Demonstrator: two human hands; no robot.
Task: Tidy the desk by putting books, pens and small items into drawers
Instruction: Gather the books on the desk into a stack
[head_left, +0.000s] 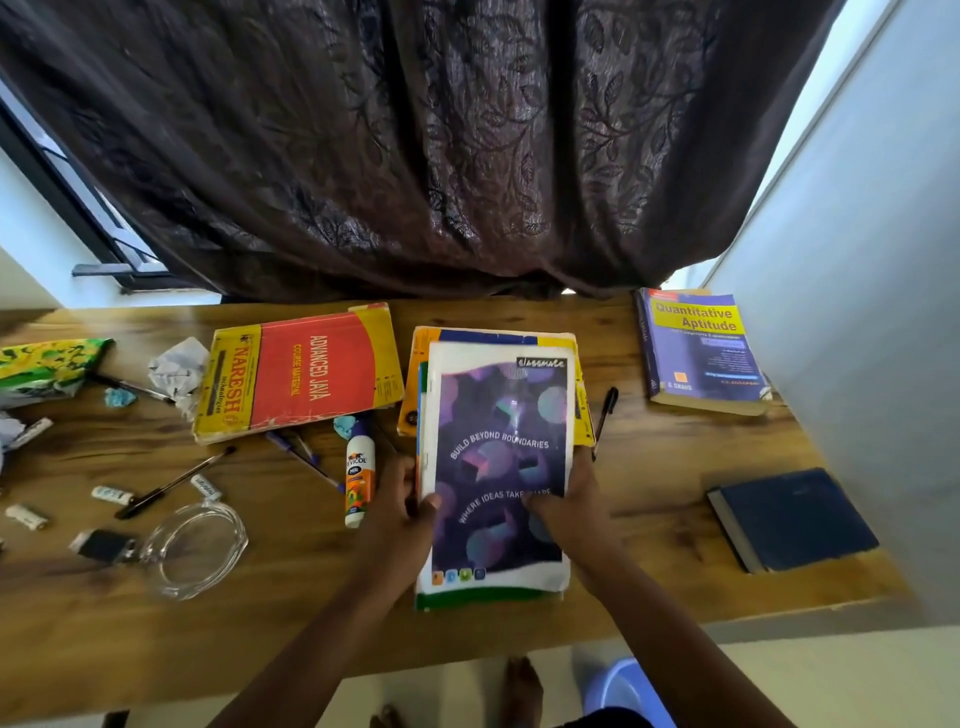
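A stack of notebooks (498, 415) with a purple "classmate" cover on top lies at the desk's middle. My left hand (402, 506) grips its left edge, thumb on the cover. My right hand (571, 501) holds its right edge, thumb on the cover too. A red and yellow Java book (306, 371) lies to the left. A blue "Quantitative Aptitude" book (698, 348) sits at the back right. A dark blue book (795, 517) lies at the right. A glue bottle (358, 475) and a black pen (605, 410) flank the stack.
The wooden desk (649, 467) holds pens (171, 486), crumpled paper (176, 369), small white tubes (111, 493), a glass ashtray (195, 548), a black gadget (104, 544) and a green packet (47, 364) on the left. A dark curtain (415, 145) hangs behind. A wall (857, 312) borders the right.
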